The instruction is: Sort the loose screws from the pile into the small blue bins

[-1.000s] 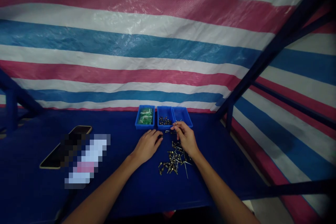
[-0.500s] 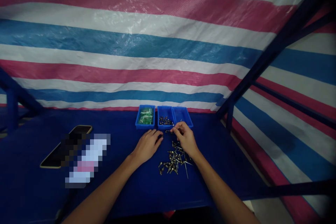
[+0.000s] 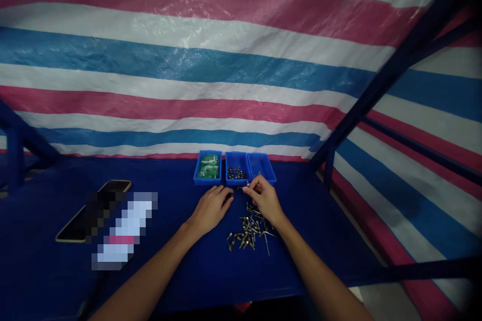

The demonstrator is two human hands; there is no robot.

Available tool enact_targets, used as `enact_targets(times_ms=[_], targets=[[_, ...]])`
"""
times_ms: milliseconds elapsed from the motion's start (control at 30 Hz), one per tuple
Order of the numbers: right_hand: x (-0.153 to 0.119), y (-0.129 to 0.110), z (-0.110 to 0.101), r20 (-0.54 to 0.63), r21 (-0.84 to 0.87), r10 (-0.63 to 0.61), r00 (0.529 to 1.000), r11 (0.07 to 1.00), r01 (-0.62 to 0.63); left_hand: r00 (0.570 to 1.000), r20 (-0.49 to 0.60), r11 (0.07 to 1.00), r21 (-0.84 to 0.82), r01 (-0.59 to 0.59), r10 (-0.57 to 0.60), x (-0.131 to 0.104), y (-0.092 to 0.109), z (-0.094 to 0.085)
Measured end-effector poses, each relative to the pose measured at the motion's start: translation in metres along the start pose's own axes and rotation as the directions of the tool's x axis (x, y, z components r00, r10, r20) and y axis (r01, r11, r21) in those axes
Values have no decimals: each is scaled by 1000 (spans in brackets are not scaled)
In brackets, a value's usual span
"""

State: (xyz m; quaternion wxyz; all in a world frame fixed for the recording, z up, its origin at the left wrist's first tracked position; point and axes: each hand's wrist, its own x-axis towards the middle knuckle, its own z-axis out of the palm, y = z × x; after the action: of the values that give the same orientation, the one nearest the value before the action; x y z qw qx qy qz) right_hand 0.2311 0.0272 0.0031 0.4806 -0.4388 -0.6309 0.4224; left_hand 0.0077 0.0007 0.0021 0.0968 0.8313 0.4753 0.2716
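Note:
My left hand (image 3: 213, 207) lies on the blue table with its fingers loosely stretched and its thumb apart; a tiny dark bit shows by its fingertips, too small to name. My right hand (image 3: 265, 199) is closed in a pinch at the front of the bins, with a small metal pin (image 3: 240, 188) at its fingertips. Just below it spreads a loose pile of small metal pins with brass-coloured heads (image 3: 248, 230). Similar small pieces (image 3: 236, 173) lie in the middle blue bin (image 3: 238, 157), just beyond my hands.
A left blue bin (image 3: 195, 173) holds green-and-white pieces. The right blue bin (image 3: 263, 162) is partly hidden by my right hand. On the left lie a phone (image 3: 73, 223) and a blurred-out bright object (image 3: 128, 230). Dark metal frame bars (image 3: 350, 115) and striped sheeting (image 3: 188, 65) enclose the table.
The fingers of my right hand have shifted slightly, and less of the metal pin shows at their tips. My left hand stays in place.

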Motion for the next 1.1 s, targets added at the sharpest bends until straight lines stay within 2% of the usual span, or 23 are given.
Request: enact_targets(times_ms=[300, 500, 800, 1100], targets=[[2, -7, 0, -45, 52, 7, 999, 999, -5, 1000, -6, 1000, -13, -8, 8, 0, -1, 0], [3, -12, -1, -86, 1, -6, 996, 1000, 6, 1000, -15, 1000, -8, -15, 15, 0, -2, 2], [8, -8, -7, -239, 47, 2, 971, 999, 9, 1000, 2, 1000, -2, -3, 3, 0, 0, 0], [11, -1, -14, -361, 147, 77, 930, 989, -24, 1000, -12, 1000, -19, -12, 12, -1, -2, 1]])
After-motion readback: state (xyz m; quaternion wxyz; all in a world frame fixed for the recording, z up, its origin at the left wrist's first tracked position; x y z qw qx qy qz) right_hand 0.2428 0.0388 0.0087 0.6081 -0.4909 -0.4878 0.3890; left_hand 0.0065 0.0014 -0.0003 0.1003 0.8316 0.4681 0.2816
